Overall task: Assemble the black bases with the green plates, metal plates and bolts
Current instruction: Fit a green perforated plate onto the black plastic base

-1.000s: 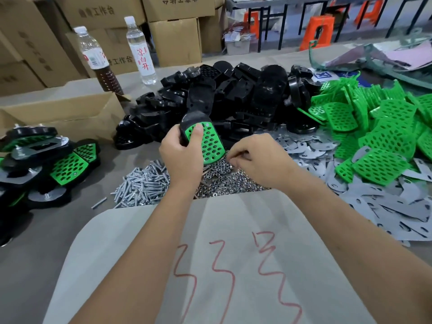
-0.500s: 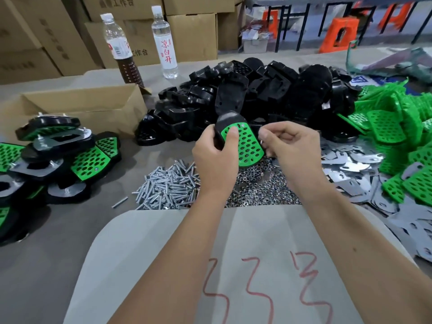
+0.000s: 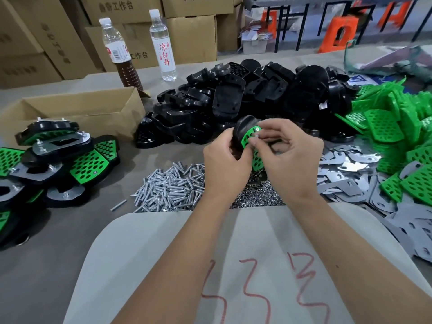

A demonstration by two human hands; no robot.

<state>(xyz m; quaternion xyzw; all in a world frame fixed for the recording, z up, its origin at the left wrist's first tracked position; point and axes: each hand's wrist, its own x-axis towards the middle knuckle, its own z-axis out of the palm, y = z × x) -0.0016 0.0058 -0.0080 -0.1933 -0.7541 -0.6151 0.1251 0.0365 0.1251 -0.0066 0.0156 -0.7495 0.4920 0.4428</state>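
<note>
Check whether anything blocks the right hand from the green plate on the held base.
Nothing visible does. The right hand already has its fingertips on the green plate, which sits on the black base gripped by the left hand.

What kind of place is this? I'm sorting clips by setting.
Most likely a small factory or workshop assembly bench: bulk heaps of black bases, green plates and bolts cover the table, with stacked cartons behind.
</note>
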